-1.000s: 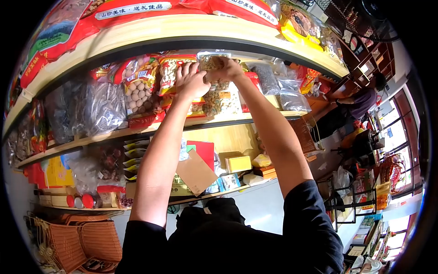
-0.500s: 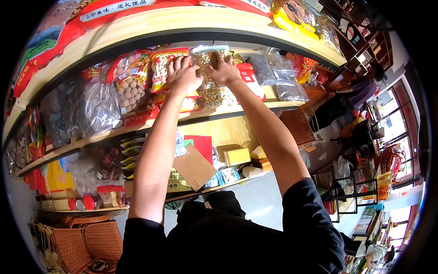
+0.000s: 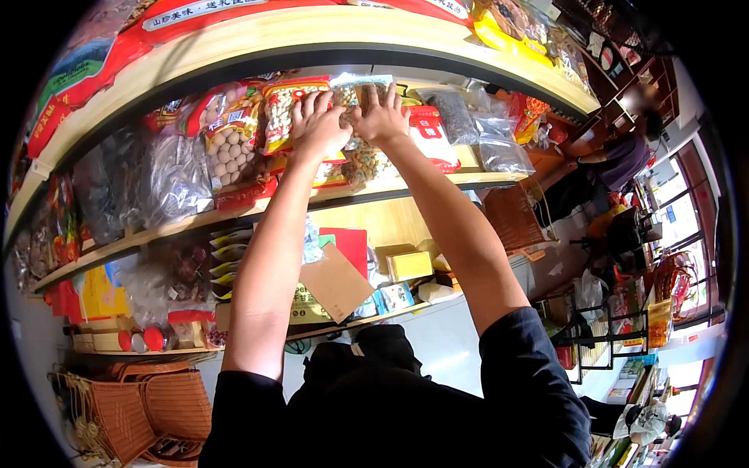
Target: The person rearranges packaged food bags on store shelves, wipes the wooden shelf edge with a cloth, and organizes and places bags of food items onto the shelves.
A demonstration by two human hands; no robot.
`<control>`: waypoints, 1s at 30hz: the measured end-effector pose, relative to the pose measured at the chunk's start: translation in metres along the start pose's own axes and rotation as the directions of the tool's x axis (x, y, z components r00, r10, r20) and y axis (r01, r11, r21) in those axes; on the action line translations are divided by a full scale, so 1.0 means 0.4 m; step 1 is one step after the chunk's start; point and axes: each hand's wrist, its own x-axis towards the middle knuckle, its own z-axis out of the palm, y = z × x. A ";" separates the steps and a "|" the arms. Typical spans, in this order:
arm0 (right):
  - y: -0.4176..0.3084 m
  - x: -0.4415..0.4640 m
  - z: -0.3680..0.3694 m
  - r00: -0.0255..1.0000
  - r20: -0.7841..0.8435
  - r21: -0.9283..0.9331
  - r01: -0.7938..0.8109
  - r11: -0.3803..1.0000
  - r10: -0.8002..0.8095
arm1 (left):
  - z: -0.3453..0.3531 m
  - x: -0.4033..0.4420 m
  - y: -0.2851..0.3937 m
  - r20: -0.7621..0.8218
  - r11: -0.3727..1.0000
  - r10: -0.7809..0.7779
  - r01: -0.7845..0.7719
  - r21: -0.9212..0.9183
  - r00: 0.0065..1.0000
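Note:
My left hand [image 3: 318, 129] lies palm down with fingers apart, on the right edge of a red-and-yellow bag of pale nuts or seeds [image 3: 279, 117] and the neighbouring clear bag. Close beside it, my right hand [image 3: 382, 121] rests fingers spread on that clear bag of mixed beige and greenish pieces [image 3: 368, 166]. Both hands partly hide the clear bag. Just right of my right hand is a red-and-white bag of white sugar [image 3: 431, 139]. Left of my left hand lies a bag of dried longans [image 3: 232, 152].
An upper shelf [image 3: 312, 35] overhangs the bags. Grey plastic-wrapped packs [image 3: 175, 179] fill the left. Beneath, a lower shelf holds a brown card [image 3: 335, 282] and a yellow box [image 3: 409, 267]. Wicker baskets [image 3: 144, 409] stand lower left; another person [image 3: 608, 168] is at right.
My hands have moved slightly closer together over the clear bag. The right hand's fingers look more stretched out. The whole view has shifted a little.

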 end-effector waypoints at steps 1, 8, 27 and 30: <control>0.003 -0.003 0.006 1.000 -0.001 0.002 -0.002 1.000 0.002 | 0.000 -0.001 0.000 0.000 1.000 0.002 -0.002 0.002 1.000; 0.025 0.002 0.023 0.992 -0.021 0.100 0.127 0.987 -0.126 | 0.004 -0.001 -0.005 -0.015 1.000 0.020 -0.020 -0.003 1.000; 0.006 0.004 0.011 0.997 -0.003 0.093 0.074 0.993 -0.074 | -0.013 -0.003 -0.017 -0.101 0.961 0.035 -0.061 -0.269 0.994; 0.007 0.003 0.025 0.996 -0.058 0.108 0.074 0.991 -0.068 | -0.078 -0.027 -0.025 0.147 0.582 0.080 0.074 -0.810 0.986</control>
